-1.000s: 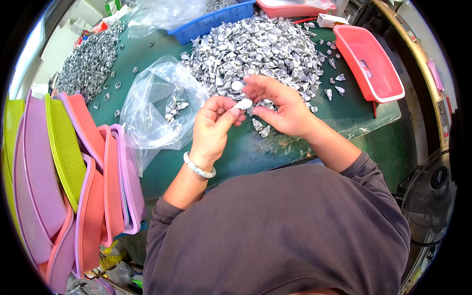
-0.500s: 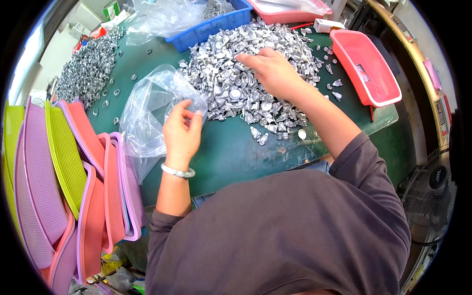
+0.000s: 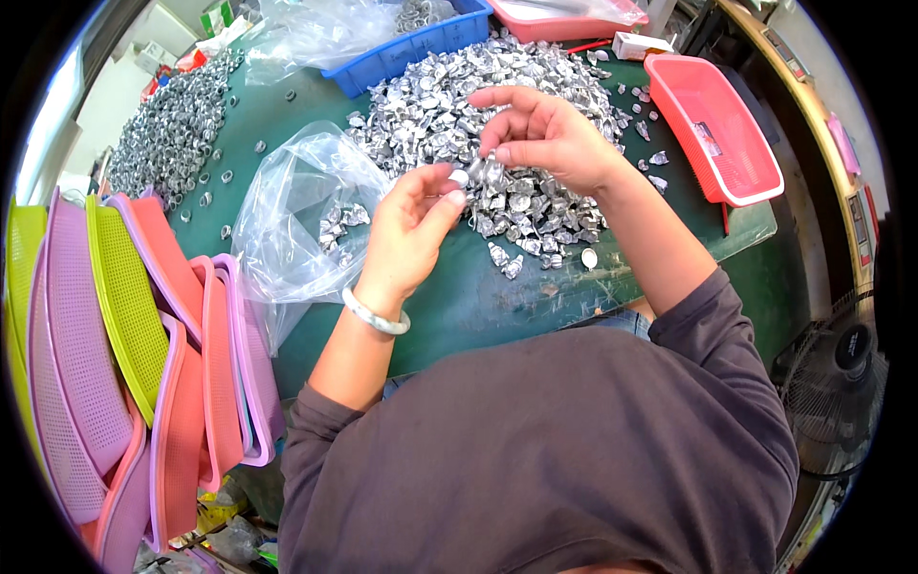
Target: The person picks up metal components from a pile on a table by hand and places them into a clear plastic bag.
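Left hand [image 3: 406, 234] and right hand [image 3: 566, 151] hover by the green desk's [image 3: 459, 311] silver heap [image 3: 421, 110], grips I can't tell; fan [image 3: 840, 383] past its near-right corner.

Left hand [image 3: 405, 230] now away from the plastic bag [image 3: 275, 225], near the right hand [image 3: 564, 148] again

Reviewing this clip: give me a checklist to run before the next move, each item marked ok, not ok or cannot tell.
1. Right hand over the crumpled silvery pile: ok.
2. Right hand holding something: cannot tell, blurred.
3. Left hand holding something: cannot tell.
4. Metal ring heap apart from the pile: ok.
5. Loose pale disc on the pile: not ok, it lies on the green table.
6. Pink basket upright: ok.
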`<state>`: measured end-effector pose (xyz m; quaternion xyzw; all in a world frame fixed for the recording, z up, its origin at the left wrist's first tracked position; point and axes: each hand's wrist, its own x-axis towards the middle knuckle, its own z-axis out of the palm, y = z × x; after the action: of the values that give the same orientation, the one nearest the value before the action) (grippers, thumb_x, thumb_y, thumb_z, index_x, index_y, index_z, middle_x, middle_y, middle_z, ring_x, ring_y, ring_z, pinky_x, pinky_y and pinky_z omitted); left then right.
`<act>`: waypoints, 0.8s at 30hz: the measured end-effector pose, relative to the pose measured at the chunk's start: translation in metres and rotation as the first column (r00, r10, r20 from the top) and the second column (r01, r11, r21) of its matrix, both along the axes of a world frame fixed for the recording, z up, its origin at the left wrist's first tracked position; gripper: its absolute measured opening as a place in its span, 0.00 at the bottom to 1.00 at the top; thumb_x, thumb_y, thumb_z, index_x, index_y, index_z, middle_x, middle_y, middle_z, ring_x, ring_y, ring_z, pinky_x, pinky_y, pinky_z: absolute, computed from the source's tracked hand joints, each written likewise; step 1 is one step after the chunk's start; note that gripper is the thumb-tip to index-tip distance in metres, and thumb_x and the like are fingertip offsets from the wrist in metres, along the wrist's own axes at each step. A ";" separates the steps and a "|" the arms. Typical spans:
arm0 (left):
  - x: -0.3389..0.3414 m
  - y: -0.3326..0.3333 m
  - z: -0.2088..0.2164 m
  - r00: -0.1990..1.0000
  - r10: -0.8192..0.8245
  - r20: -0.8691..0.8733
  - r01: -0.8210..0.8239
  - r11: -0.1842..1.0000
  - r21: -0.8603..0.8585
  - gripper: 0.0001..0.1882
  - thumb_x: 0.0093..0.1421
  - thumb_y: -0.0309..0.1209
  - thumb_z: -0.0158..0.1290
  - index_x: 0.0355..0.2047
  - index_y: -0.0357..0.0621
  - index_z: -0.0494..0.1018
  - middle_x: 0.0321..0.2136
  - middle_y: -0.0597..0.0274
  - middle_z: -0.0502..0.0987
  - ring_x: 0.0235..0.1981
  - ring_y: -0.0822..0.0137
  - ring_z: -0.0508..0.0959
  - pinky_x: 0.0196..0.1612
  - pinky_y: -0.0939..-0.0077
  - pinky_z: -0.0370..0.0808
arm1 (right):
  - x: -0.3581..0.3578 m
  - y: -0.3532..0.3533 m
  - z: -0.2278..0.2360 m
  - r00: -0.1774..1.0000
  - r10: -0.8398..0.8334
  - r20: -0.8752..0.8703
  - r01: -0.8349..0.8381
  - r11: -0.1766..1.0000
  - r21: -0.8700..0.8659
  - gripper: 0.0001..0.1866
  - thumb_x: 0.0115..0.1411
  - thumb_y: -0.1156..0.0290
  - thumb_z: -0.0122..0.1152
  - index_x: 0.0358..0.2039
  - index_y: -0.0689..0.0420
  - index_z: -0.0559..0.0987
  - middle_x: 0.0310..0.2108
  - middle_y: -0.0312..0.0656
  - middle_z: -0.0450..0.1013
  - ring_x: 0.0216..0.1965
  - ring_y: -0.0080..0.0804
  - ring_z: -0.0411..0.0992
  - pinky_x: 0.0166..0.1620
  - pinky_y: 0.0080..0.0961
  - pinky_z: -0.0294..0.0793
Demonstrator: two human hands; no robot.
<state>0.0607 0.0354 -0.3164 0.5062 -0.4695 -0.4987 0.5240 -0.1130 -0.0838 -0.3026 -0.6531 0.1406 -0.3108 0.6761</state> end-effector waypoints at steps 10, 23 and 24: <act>-0.015 -0.001 -0.004 0.868 0.015 -0.497 0.096 0.976 0.196 0.06 0.58 0.27 0.48 0.35 0.40 0.67 0.27 0.61 0.75 0.27 0.72 0.76 0.31 0.81 0.75 | 0.006 0.041 -0.016 0.953 -0.301 -0.039 0.279 0.917 -0.285 0.24 0.50 0.78 0.56 0.49 0.60 0.65 0.33 0.38 0.70 0.29 0.19 0.67 0.33 0.17 0.69; -0.009 0.004 -0.002 0.895 0.081 -0.438 0.023 0.974 0.226 0.09 0.59 0.34 0.46 0.32 0.40 0.70 0.25 0.61 0.75 0.24 0.71 0.75 0.28 0.80 0.74 | 0.007 0.063 -0.023 0.912 -0.409 0.011 0.353 0.772 -0.528 0.26 0.48 0.80 0.57 0.50 0.58 0.65 0.33 0.43 0.72 0.27 0.27 0.71 0.31 0.22 0.72; -0.005 0.004 -0.001 0.910 0.094 -0.404 0.002 0.973 0.231 0.09 0.59 0.34 0.46 0.31 0.40 0.70 0.24 0.61 0.75 0.23 0.71 0.75 0.27 0.80 0.73 | 0.006 0.063 -0.023 0.920 -0.392 0.003 0.335 0.784 -0.523 0.26 0.48 0.80 0.56 0.50 0.57 0.65 0.33 0.43 0.72 0.28 0.27 0.71 0.31 0.22 0.72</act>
<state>0.0553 0.0390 -0.3176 0.4569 -0.2765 -0.6317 0.5619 -0.1066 -0.0206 -0.3254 -0.7852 0.2116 -0.4262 0.3962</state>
